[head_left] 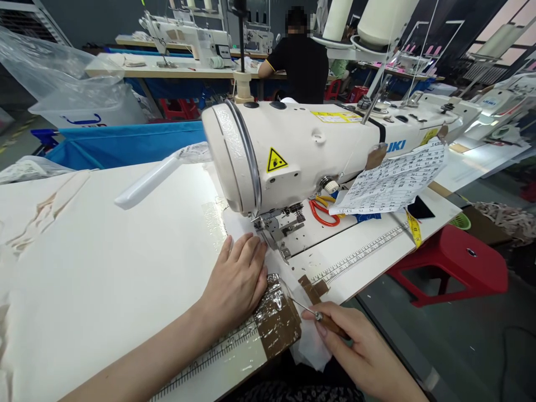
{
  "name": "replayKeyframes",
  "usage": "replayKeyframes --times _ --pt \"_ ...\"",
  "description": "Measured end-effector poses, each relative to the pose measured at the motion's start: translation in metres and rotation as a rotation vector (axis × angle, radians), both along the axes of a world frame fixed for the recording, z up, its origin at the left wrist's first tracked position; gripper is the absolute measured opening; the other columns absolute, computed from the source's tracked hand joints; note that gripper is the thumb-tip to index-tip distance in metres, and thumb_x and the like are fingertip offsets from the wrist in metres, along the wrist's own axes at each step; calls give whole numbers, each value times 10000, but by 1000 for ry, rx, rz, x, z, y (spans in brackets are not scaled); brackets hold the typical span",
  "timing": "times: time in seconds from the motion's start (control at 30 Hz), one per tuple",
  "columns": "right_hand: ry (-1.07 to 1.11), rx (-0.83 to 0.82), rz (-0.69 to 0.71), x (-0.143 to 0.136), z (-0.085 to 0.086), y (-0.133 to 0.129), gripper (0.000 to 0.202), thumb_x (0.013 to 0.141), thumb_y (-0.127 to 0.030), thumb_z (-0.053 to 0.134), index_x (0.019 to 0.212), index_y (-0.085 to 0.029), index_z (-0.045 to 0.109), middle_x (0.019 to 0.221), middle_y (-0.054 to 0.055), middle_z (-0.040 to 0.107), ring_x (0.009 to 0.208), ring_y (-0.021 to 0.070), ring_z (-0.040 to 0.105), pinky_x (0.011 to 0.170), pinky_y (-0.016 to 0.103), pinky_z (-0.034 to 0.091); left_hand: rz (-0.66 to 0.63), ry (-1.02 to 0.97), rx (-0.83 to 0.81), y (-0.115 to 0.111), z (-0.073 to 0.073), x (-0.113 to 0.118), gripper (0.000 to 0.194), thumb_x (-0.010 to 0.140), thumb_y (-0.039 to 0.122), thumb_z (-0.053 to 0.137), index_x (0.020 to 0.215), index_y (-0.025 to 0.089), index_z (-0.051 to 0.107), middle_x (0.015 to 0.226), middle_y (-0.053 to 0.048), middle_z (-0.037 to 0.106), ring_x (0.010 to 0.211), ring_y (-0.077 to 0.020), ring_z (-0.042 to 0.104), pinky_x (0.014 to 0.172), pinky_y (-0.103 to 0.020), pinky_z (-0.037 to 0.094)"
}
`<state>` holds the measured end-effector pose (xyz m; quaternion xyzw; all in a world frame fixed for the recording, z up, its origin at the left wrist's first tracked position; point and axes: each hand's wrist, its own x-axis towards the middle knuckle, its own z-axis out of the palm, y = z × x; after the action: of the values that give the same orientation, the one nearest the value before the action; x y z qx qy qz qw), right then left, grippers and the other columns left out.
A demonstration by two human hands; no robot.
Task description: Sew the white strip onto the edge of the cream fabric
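My left hand [237,276] lies flat with its fingers stretched toward the needle area of a white sewing machine [293,151], pressing on thin white fabric [287,271]. The fabric runs from under the machine head across a brown taped patch [278,329] and hangs over the table's front edge. My right hand [352,340] is closed round the wooden handle of an awl [333,325]. Its thin metal shaft points left onto the fabric near the tape. Part of the fabric is hidden under my left fingers.
Red-handled scissors [324,215] lie behind the needle area. A handwritten paper sheet [389,176] hangs on the machine's front. A yellow tape measure [414,228] droops over the table edge near a red stool [464,257]. Fabric pieces [46,212] lie at left. Another person [304,64] sits farther back.
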<state>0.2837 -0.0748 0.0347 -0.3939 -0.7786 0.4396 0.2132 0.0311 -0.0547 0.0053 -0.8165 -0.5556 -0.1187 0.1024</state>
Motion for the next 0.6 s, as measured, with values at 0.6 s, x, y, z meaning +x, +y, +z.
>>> replayKeyframes --times 0.6 --pt "631 -1104 -438 -29 -27 -45 538 806 -567 739 1118 -152 597 756 43 688 734 254 752 690 346 551 26 132 12 9 11 -2 420 883 10 372 1258 36 559 1102 -168 599 951 -273 533 780 -386 541"
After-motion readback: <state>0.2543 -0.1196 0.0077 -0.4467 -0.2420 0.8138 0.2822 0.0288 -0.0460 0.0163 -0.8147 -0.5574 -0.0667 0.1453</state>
